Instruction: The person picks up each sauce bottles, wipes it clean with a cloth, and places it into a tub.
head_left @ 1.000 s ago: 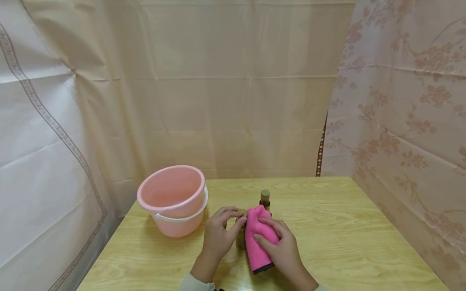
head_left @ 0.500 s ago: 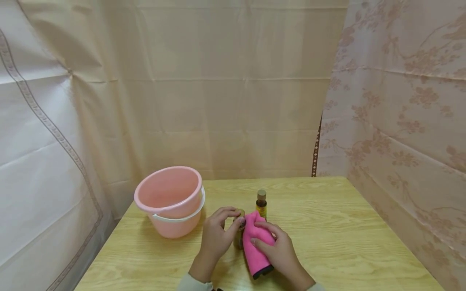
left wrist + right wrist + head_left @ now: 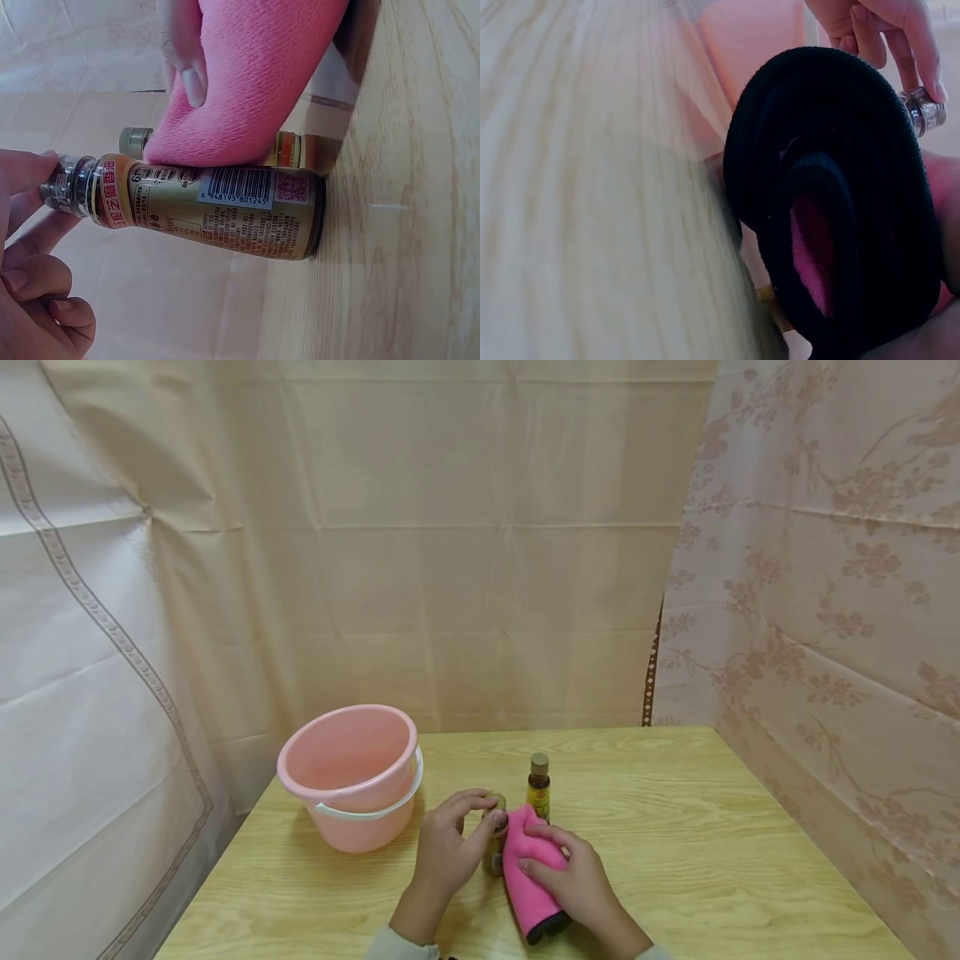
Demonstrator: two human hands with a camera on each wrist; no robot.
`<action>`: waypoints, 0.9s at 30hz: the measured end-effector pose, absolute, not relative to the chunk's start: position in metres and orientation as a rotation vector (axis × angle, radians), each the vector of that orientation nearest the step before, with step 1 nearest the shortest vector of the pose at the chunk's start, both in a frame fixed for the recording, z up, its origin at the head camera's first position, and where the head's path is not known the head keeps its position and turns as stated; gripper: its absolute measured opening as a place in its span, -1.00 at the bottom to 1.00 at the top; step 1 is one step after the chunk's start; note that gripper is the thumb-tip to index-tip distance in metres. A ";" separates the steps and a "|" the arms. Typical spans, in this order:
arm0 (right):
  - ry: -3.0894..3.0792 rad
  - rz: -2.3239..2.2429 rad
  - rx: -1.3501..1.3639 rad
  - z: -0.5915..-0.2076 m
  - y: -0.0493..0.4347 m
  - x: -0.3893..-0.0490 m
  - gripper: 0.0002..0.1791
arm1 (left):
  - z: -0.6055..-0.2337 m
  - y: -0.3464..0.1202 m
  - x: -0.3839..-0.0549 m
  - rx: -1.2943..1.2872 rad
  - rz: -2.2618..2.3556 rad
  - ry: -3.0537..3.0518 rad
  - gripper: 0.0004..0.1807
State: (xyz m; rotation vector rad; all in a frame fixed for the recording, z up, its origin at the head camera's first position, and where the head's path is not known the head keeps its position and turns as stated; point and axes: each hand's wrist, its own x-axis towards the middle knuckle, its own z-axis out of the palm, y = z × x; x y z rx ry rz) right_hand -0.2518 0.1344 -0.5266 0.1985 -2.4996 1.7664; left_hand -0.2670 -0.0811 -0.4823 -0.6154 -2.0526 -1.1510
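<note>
Between the thumb and fingers of my left hand (image 3: pixel 447 843) is the capped top of a small glass sesame oil bottle (image 3: pixel 492 862), upright on the table. In the left wrist view the bottle (image 3: pixel 247 225) shows a gold label with a barcode. My right hand (image 3: pixel 585 872) grips a folded pink cloth (image 3: pixel 528 885) with black edging, which lies against the bottle's right side. The cloth's rolled black edge (image 3: pixel 825 82) fills much of the right wrist view. Behind the cloth stands a second bottle (image 3: pixel 538 792), with a brown cap and yellow label, partly hidden.
A pink bucket (image 3: pixel 360 822) with a white handle stands at the left of the wooden table (image 3: pixel 697 843). Beige curtain (image 3: pixel 480 568) hangs behind the table's far edge, and floral fabric (image 3: pixel 847 610) hangs on the right.
My right hand and the cloth have slid a little down along the bottle, toward me. More of the second bottle shows now. My left hand keeps its hold on the bottle top.
</note>
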 end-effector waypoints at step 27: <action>-2.651 1.568 0.285 -0.532 0.140 -0.253 -0.41 | -0.483 -0.076 -0.266 -0.533 -1.181 -2.022 -0.80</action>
